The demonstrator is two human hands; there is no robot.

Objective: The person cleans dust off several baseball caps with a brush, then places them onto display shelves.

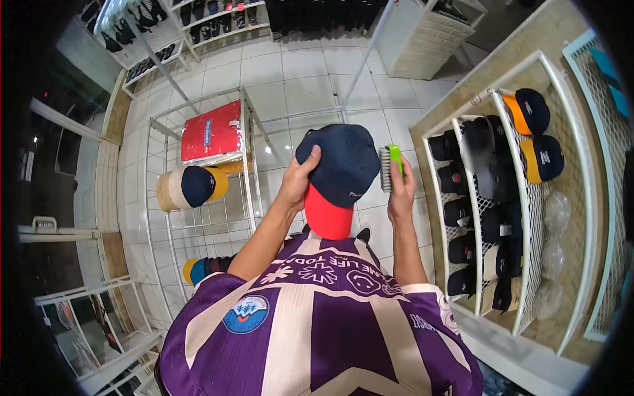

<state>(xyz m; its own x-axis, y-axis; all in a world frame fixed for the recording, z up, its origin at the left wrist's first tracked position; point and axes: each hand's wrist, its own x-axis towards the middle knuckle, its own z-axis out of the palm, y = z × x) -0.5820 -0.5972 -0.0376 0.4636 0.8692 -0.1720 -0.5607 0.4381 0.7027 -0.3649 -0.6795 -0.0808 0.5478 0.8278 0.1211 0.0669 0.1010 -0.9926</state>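
Note:
A cap [342, 165] with a dark navy crown and a red brim is held up in front of the striped purple shirt, its brim towards the body. My left hand [295, 179] grips the cap's left side, the thumb lying on the crown. In my right hand [403, 189] is a green brush [394, 158], its grey bristles facing the cap. A narrow gap shows between the bristles and the crown.
On the right stands a white rack [525, 218] with rows of caps. To the left, a wire rack [247, 165] holds a red packaged garment [211, 132] and stacked caps [193, 186]. Shelves [228, 23] and a white brick-patterned counter [422, 39] are at the back.

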